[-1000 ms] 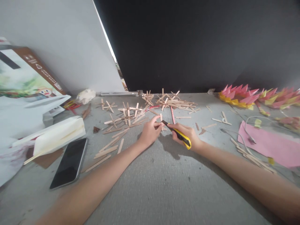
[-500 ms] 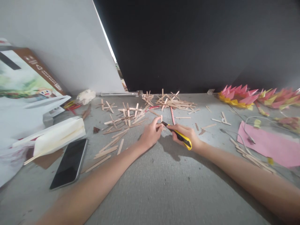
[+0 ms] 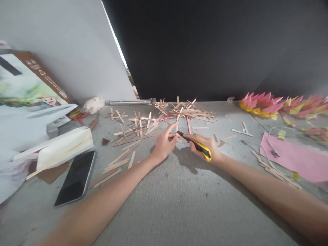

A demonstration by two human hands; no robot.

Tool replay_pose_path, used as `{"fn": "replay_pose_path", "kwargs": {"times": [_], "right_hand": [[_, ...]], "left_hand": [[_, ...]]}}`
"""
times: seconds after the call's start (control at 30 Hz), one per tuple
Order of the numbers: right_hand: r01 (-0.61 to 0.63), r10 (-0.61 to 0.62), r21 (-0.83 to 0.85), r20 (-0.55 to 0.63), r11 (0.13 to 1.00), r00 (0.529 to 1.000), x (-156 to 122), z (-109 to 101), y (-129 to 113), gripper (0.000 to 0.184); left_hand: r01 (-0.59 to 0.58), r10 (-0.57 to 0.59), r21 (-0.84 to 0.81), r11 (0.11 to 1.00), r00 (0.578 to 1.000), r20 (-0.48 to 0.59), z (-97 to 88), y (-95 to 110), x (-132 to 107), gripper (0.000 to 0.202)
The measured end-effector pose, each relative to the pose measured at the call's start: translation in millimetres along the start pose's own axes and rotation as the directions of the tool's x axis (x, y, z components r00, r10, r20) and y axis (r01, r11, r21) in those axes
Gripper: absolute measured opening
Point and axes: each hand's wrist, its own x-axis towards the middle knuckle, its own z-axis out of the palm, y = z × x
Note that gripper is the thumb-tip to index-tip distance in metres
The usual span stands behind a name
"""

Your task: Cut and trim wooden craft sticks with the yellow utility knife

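Note:
My right hand (image 3: 205,145) is closed round a yellow and black utility knife (image 3: 198,147), whose tip points left at a small wooden stick (image 3: 176,129). My left hand (image 3: 164,143) pinches that stick between thumb and fingers, with the index finger stretched forward over it. Both hands meet at the middle of the grey table (image 3: 174,201). Just beyond them lie heaps of wooden craft sticks (image 3: 191,111), some glued into crosses (image 3: 139,124), and a pink pencil (image 3: 188,124).
A black phone (image 3: 77,177) lies at the left near a white folded packet (image 3: 61,147) and a printed box (image 3: 28,89). Pink and yellow folded paper flowers (image 3: 261,104), a pink sheet (image 3: 294,157) and a grey cable (image 3: 269,147) are at the right. A dark panel stands behind.
My left index finger has stretched forward over the stick. The knife hand has shifted slightly up and right; the blade tip stays at the stick.

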Motion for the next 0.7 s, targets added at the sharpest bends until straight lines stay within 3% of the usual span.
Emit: {"fn": "replay_pose_path", "kwargs": {"times": [0.23, 0.5, 0.7], "right_hand": [[-0.002, 0.002, 0.025, -0.011, 1.0, 1.0, 0.5, -0.4, 1.3, 0.03], [-0.023, 0.023, 0.014, 0.007, 1.0, 1.0, -0.5, -0.2, 3.2, 0.032], [0.012, -0.012, 0.019, -0.007, 1.0, 1.0, 1.4, 0.7, 1.2, 0.032]], "left_hand": [[-0.017, 0.016, 0.058, 0.998, 1.0, 0.004, -1.0, -1.5, 0.1, 0.052], [0.076, -0.071, -0.151, 0.986, 0.997, 0.039, -1.8, -2.2, 4.1, 0.07], [0.074, -0.069, -0.153, 0.986, 0.997, 0.034, -2.1, -2.6, 4.8, 0.069]]}}
